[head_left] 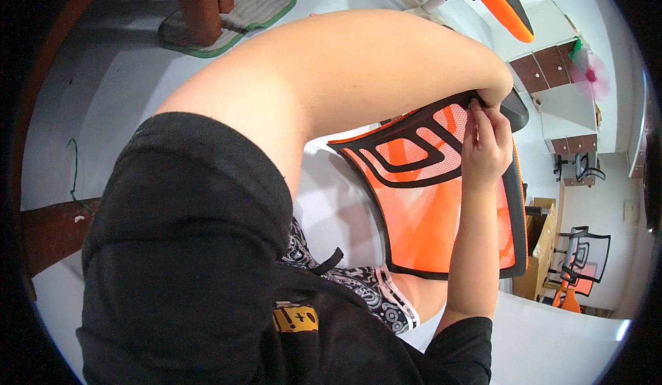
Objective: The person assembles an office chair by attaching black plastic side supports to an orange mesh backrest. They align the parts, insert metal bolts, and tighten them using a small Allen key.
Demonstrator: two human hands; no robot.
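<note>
An orange mesh chair back (420,213) with a black frame leans in front of me, right of centre, against my leg. My left arm reaches across the top of the view, and my left hand (492,96) is bent down at the frame's far corner; most of its fingers are hidden. Just below it, my right hand (487,140) has its fingers pinched together at the same black corner. Something small may sit between the fingertips, too small and covered to name. Both hands are close together, nearly touching.
An orange-and-black chair seat (496,2) stands at the far right. A pink fan (590,75), brown drawers (529,76), a cardboard box (543,250) and another chair (586,254) are along the right. A wooden post (198,9) rests on a grey mat (265,2) at far left.
</note>
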